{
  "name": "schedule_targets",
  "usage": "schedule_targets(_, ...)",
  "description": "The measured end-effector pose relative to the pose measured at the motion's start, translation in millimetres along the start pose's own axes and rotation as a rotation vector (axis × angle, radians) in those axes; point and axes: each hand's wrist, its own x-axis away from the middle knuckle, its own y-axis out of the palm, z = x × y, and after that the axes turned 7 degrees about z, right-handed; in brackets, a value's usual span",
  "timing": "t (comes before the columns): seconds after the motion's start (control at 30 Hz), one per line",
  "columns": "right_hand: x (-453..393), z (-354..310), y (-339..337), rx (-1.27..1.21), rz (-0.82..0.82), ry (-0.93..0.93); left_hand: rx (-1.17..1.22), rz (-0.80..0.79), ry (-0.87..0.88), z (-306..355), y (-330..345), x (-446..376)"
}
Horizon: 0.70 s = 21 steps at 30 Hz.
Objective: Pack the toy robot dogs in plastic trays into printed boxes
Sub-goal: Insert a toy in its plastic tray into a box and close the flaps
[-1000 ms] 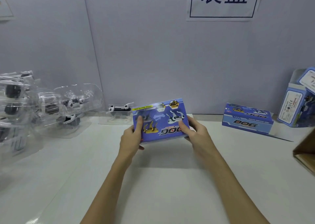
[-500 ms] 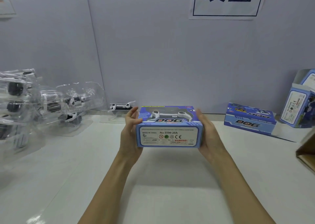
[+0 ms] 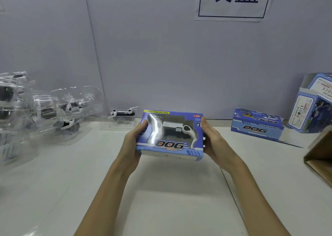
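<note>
I hold a blue printed "DOG" box (image 3: pixel 170 146) above the white table, its window side turned up toward me. Through the window a black-and-white toy robot dog (image 3: pixel 177 129) shows inside. My left hand (image 3: pixel 133 142) grips the box's left end and my right hand (image 3: pixel 213 140) grips its right end. Several clear plastic trays with toy dogs (image 3: pixel 68 113) are piled at the far left. One more tray with a dog (image 3: pixel 123 117) stands against the wall behind the box.
A flat blue DOG box (image 3: pixel 256 126) lies at the back right, with an upright open box (image 3: pixel 312 108) beyond it. A brown cardboard carton's corner (image 3: pixel 319 156) juts in at the right edge. A paper sign (image 3: pixel 233 0) hangs on the wall.
I have rotated the box in both hands: first its printed back faced me, then its label side, now its window front. The box has stayed at the table's centre.
</note>
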Motion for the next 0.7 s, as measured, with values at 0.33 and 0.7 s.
schedule_targets(0.33,10.1,-20.1,-5.9,0.461,0.075,-0.022,-0.072,-0.060,-0.004,-16.2,-4.9,-7.6)
schedule_targets(0.7,22.4,-40.8,-47.8,-0.108,0.390,-0.051,0.203,0.278,-0.059,-14.2,-30.4,-15.5)
